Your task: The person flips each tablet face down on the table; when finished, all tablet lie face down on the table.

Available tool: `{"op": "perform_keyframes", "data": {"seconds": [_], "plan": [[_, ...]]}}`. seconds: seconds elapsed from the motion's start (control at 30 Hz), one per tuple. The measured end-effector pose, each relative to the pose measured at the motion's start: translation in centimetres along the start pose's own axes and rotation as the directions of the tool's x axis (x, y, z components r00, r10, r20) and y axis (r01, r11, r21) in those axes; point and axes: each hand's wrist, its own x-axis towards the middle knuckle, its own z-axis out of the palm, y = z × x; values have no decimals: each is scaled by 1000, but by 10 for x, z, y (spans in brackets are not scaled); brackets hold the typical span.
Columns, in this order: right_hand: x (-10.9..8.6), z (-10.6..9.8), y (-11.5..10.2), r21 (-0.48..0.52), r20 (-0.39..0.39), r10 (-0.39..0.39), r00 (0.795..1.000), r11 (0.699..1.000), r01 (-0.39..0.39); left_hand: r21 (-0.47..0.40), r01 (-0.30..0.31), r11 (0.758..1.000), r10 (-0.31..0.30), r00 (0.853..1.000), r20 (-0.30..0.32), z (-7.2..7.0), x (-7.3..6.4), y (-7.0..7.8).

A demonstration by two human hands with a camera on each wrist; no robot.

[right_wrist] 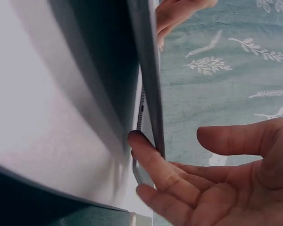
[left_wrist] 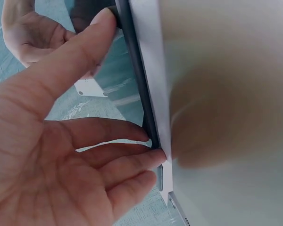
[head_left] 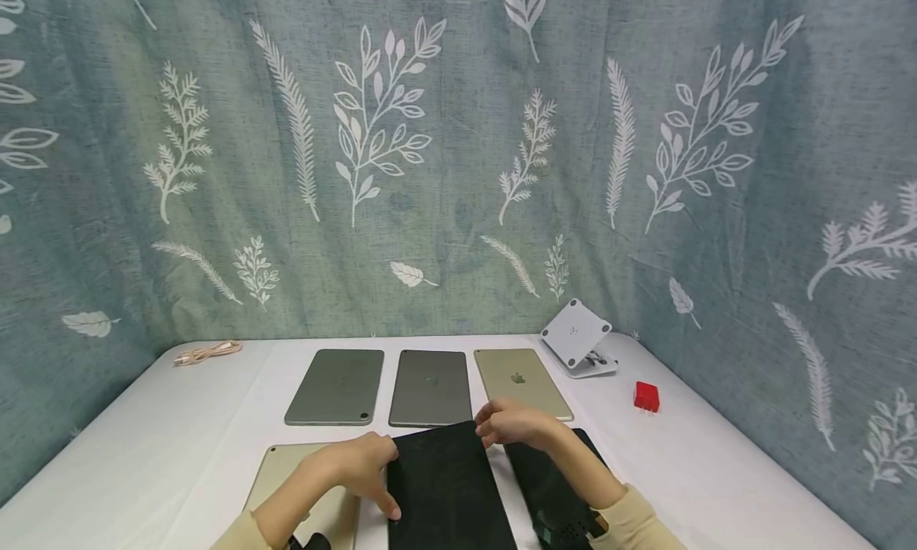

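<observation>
In the head view a tablet with a glossy black screen (head_left: 447,490) lies front centre, its far edge slanting up to the right. My left hand (head_left: 358,464) holds its left side. In the left wrist view the thumb (left_wrist: 104,21) sits on the tablet's edge (left_wrist: 140,77), with the fingertips lower down at its corner. My right hand (head_left: 519,424) is at the far right corner. Seen from the right wrist, its fingers (right_wrist: 167,176) reach straight under the raised tablet edge (right_wrist: 151,70), and its thumb (right_wrist: 226,139) stands apart from it.
A gold tablet (head_left: 337,518) lies partly under my left forearm, and a dark one (head_left: 548,474) beside my right forearm. Behind lie green-grey (head_left: 337,387), grey (head_left: 431,387) and gold (head_left: 539,387) tablets. A white stand (head_left: 575,333), red charger (head_left: 646,396) and coiled cable (head_left: 208,353) lie farther out.
</observation>
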Motion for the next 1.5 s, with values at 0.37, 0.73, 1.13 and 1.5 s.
{"op": "perform_keyframes", "data": {"seconds": [0.37,0.73,1.13,1.5], "plan": [[-5,-10,-17,133,76,-92,993,988,81,-23,-93,995,93,996,-17,-2,-1,-3],[-20,-15,-36,67,21,-199,980,978,198,-62,-202,977,201,979,-21,0,2,0],[-25,-4,-51,21,-20,-320,947,947,320,-135,-322,937,310,945,-104,-1,5,11],[-20,15,-51,121,9,-393,919,913,389,-562,-364,742,348,927,-140,-28,-1,1]]}}
